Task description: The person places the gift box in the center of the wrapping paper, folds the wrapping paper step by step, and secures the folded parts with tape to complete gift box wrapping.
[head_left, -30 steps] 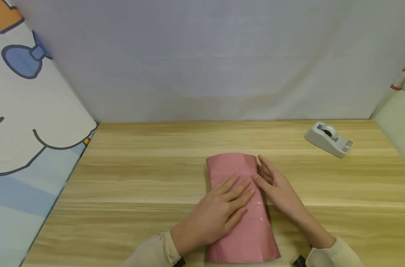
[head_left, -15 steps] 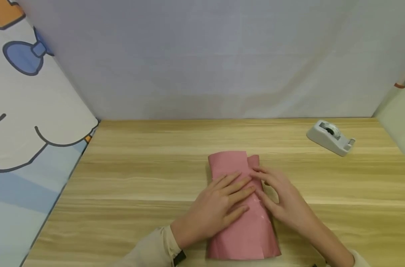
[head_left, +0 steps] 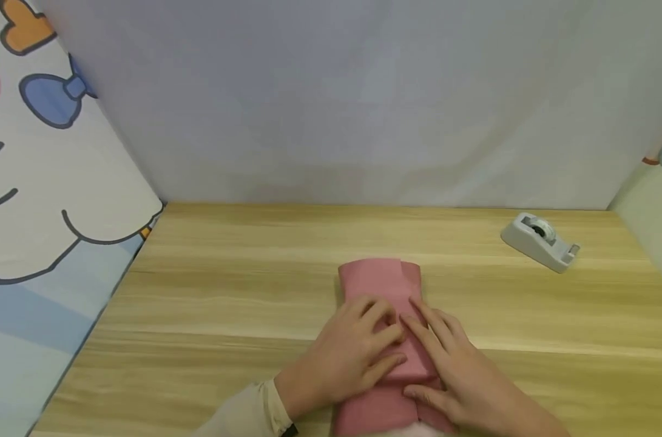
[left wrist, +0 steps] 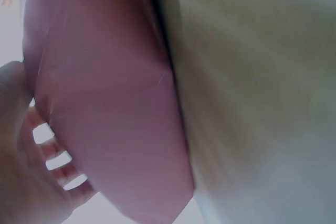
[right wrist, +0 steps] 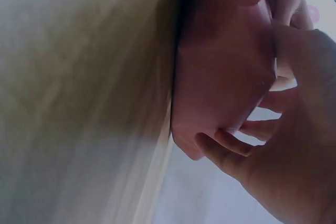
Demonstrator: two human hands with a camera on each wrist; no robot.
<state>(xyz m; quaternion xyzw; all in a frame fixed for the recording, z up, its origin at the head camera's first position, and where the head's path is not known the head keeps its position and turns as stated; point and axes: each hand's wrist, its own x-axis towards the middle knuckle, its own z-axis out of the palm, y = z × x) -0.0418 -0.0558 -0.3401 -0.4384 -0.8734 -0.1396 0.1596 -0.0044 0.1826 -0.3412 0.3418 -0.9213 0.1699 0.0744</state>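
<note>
left hand rests bent fingers on the pink wrap, on the bench — can't tell if they pinch; right hand lies spread by the overlap. best press evenly — hard pushing likely dents it.

Pink paper: dusty pink in head view; mauve in left wrist view, browner rose in right wrist view. Counter: yellow-tan, streaked lengthwise with browner wood grain. Tape dispenser: pale grey; tape roll whitish round a black core. Backdrop: pale grey, lavender tint toward left. Left panel: cartoon print, white figure outlined dark grey, pale blue areas below; blue bow, orange shape, pink spot. Right panel: pale greenish cream, red-brown and teal print at edge. Left sleeve: beige; black band at cuff.
</note>
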